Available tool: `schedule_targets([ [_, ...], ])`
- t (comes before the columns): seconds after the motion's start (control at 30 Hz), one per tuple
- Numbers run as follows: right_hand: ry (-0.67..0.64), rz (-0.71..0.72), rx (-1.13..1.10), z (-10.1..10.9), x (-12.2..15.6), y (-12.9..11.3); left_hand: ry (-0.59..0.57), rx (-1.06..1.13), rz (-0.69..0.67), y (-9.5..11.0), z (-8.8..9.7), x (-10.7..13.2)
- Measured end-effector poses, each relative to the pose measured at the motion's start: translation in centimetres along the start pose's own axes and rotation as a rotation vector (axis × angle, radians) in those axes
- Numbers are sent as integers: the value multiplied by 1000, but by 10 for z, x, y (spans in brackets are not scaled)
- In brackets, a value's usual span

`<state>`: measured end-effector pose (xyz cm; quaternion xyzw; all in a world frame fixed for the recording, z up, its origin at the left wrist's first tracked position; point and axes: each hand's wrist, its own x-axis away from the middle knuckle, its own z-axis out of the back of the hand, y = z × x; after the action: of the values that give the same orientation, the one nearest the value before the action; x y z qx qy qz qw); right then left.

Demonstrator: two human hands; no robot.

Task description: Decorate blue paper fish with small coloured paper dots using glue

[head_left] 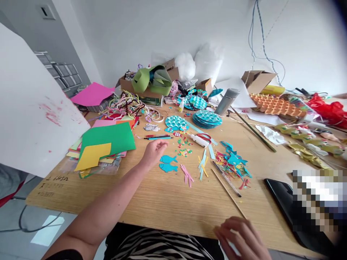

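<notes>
My left hand (155,152) is over the table with its fingers curled together; whether anything is in them is hidden. Just right of it lie two blue paper fish (168,168), one above the other. Small colored paper bits (184,148) are scattered beyond the fish, and pens (158,137) lie just past my fingertips. My right hand (240,238), slightly blurred, is at the table's front edge with fingers loosely apart and nothing visible in them. Near it is the end of a thin wooden stick (227,193), with a pen (227,178) beside that.
Colored paper sheets (108,141) are stacked left, near a white board (40,108). Pink strips (187,176), a white glue bottle (199,140), blue scraps (234,159) and turquoise scale-patterned discs (207,118) lie mid-table. A black phone (282,195) is at right. Boxes and craft supplies line the wall.
</notes>
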<state>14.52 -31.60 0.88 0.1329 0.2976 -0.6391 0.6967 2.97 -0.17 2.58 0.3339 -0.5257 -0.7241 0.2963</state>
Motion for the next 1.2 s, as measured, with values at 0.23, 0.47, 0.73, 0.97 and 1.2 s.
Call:
schedule_targets([
  [0.23, 378, -27, 208, -12, -108, 12, -494, 203, 395, 19, -9, 22],
  [0.47, 167, 221, 275, -53, -135, 21, -431, 457, 471, 11, -13, 19],
  [0.73, 108, 92, 6, -63, -143, 24, -257, 575, 448, -3, -10, 10],
  [0.97, -246, -625, -643, -80, -182, 41, -83, 424, 242, -4, -9, 7],
  [1.2, -262, -736, -870, -101, -194, 56, -74, 304, 170, -9, -6, 4],
])
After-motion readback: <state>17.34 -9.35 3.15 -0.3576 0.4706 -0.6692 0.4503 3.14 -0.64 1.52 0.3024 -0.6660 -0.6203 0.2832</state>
